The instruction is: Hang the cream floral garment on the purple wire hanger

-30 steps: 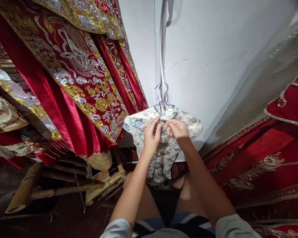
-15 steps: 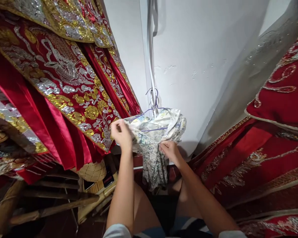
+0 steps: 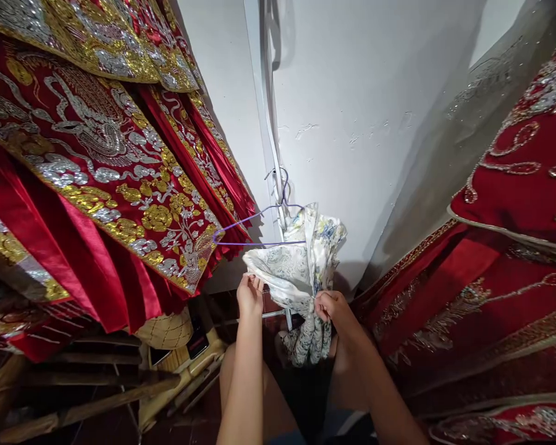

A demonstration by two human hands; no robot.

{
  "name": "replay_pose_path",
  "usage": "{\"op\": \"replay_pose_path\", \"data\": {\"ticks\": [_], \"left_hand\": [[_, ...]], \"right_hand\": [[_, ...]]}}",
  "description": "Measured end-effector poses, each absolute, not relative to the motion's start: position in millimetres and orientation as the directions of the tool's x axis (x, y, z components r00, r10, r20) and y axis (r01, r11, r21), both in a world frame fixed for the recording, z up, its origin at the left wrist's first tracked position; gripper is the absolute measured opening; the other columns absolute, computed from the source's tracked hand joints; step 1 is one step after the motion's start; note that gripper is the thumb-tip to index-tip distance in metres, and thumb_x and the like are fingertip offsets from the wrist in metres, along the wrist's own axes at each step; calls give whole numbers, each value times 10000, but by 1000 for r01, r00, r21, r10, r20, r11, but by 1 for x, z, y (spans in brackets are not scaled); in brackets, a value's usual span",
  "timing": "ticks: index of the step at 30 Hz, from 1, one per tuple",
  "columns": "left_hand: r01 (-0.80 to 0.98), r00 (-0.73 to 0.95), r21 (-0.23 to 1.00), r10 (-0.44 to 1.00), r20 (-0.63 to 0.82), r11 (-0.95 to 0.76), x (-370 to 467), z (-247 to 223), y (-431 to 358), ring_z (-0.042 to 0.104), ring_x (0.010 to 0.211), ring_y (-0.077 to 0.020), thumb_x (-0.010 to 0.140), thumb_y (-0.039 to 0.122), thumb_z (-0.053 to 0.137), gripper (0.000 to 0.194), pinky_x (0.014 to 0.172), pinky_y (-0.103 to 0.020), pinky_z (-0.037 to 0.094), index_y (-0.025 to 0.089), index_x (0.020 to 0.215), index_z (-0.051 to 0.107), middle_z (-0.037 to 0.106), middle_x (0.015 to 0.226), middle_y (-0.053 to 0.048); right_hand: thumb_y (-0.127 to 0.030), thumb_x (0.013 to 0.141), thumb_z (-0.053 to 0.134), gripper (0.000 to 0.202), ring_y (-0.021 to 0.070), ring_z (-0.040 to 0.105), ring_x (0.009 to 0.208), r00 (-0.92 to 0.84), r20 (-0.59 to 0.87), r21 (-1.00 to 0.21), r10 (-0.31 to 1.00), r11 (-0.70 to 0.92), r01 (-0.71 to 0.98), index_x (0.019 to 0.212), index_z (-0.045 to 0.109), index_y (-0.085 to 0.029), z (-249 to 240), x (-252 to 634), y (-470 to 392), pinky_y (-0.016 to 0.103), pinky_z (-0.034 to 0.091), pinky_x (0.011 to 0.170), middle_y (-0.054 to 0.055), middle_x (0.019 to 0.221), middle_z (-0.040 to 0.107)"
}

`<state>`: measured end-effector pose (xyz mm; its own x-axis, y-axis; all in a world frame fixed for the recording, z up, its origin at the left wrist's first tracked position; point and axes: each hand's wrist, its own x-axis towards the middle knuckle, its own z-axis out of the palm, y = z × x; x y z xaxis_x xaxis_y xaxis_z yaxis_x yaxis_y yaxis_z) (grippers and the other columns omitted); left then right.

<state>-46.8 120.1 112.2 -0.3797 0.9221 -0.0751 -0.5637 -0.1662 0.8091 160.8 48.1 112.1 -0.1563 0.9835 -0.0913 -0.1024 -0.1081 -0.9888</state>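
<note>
A pale floral dress (image 3: 287, 272) hangs by one shoulder from a purple hanger (image 3: 254, 243), whose hook is caught at a white metal pole. The hanger's left end is bare and sticks out beside the red cloth. My left hand (image 3: 250, 295) is closed on the edge of the dress's loose left side, below the hanger. Gathered fabric at the dress's waist is gripped in my right hand (image 3: 330, 306). The lower part of the dress falls in folds toward my knees.
Red garments with gold and silver sequins (image 3: 157, 185) hang close on the left. More red beaded garments (image 3: 505, 266) hang at the right. The white pole (image 3: 262, 93) stands before a white wall (image 3: 352, 80). A bamboo chair (image 3: 167, 402) is at lower left.
The dress's left shoulder has come off the hanger, baring that end. My left hand has moved down and right with the fabric. My right hand has shifted slightly lower.
</note>
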Motion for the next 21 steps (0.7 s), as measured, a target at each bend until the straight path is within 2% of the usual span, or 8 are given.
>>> {"op": "replay_pose_path", "data": {"ticks": [3,6,9,13,15,17,19,21], "left_hand": [[-570,-348,811,933,-94,-131,-21,116,105,536,643,-102,730,336,709,252,724,-246,428,182,677,516,521,668,30],[-514,-189,843,979,71,-160,4,136,88,483,637,-117,708,320,677,215,658,-243,396,179,631,535,490,656,16],[-343,133,912,950,284,-225,26,158,70,458,647,-141,770,304,608,210,648,-262,394,178,615,541,466,638,-3],[-68,400,923,837,373,-378,40,175,55,565,915,-205,856,287,604,112,897,-326,437,184,821,629,600,869,-53],[4,356,892,834,421,-452,36,176,54,515,1171,-240,870,307,627,253,1045,-372,376,215,1105,611,584,1182,-89],[56,360,884,835,416,-465,25,174,57,418,1319,-256,874,348,645,500,1113,-397,317,250,1336,483,473,1397,-101],[100,502,901,803,321,-423,8,167,61,461,1280,-260,907,399,598,474,1081,-385,355,231,1338,496,520,1364,-99],[194,642,904,746,177,-382,-11,159,64,574,1063,-242,927,442,546,340,948,-339,442,176,1121,632,647,1105,-72]], "right_hand": [[-291,738,520,271,103,371,393,-299,-174,-983,938,-150,102,504,604,-183,108,189,48,245,269,454,-9,403,523],[-383,790,604,297,140,512,537,-158,-64,-986,985,-38,164,587,659,-173,112,206,53,255,367,527,17,575,631],[-597,822,600,423,215,618,801,4,84,-996,996,84,20,765,710,-193,113,202,61,318,474,722,42,805,693],[-801,780,504,650,283,601,1097,-87,-20,-935,996,-50,-352,1026,697,-231,108,180,62,417,438,978,77,1011,711],[-751,757,596,588,276,601,1103,-116,-73,-898,991,-116,-423,1035,682,-240,111,174,59,415,434,989,68,1018,708],[-609,720,728,463,258,643,936,-221,-84,-899,972,-170,-405,971,682,-223,122,175,56,398,487,882,53,913,704],[-447,647,814,385,220,631,746,-382,-36,-919,924,-180,-350,909,680,-198,140,181,57,360,509,739,31,805,681],[-316,611,810,312,186,593,662,-489,42,-957,871,-106,-270,861,674,-187,163,189,63,316,490,652,8,746,652]]}}
